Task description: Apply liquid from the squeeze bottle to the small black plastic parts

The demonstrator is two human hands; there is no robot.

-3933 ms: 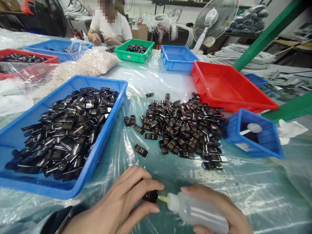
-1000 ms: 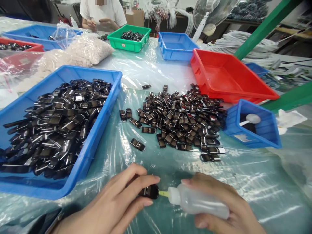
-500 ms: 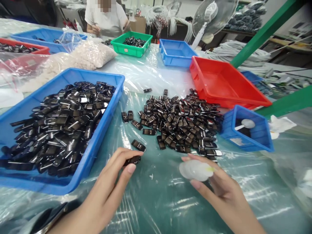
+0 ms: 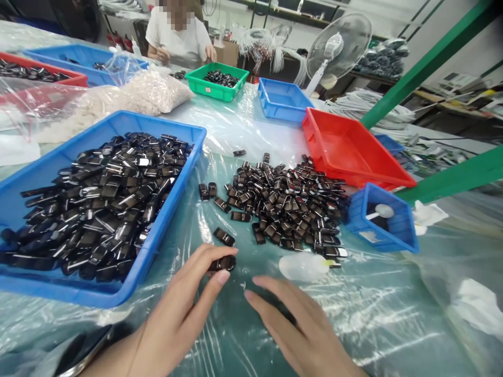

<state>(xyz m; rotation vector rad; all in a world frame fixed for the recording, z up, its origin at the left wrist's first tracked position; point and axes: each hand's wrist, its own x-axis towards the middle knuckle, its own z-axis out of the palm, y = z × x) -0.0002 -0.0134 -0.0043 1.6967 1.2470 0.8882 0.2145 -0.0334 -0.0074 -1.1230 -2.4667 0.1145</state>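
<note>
Between the thumb and fingers of my left hand (image 4: pixel 196 293) is a small glossy black plastic piece (image 4: pixel 225 263), its brownish top showing. My right hand (image 4: pixel 291 319) holds nothing; its thumb and fingers are apart, a short way to the right of that piece. A white translucent squeeze bottle (image 4: pixel 302 266) with a yellowish tip lies on its side beyond the right hand. One similar loose black piece (image 4: pixel 224 236) rests just past my left fingertips. Farther out spreads a heap of the same black pieces (image 4: pixel 291 201) on the plastic-covered table.
At left stands a large blue tray (image 4: pixel 157 230) full of black pieces. A red tray (image 4: pixel 353 152) and a small blue bin (image 4: pixel 396 241) with a white scoop (image 4: pixel 383 211) flank the heap. A person in a white shirt (image 4: pixel 178 39) sits across, behind a green tray (image 4: pixel 208 91).
My right hand has let go of the white bottle, which now lies on the table, and moved left toward my left hand. The left hand still grips the black piece.
</note>
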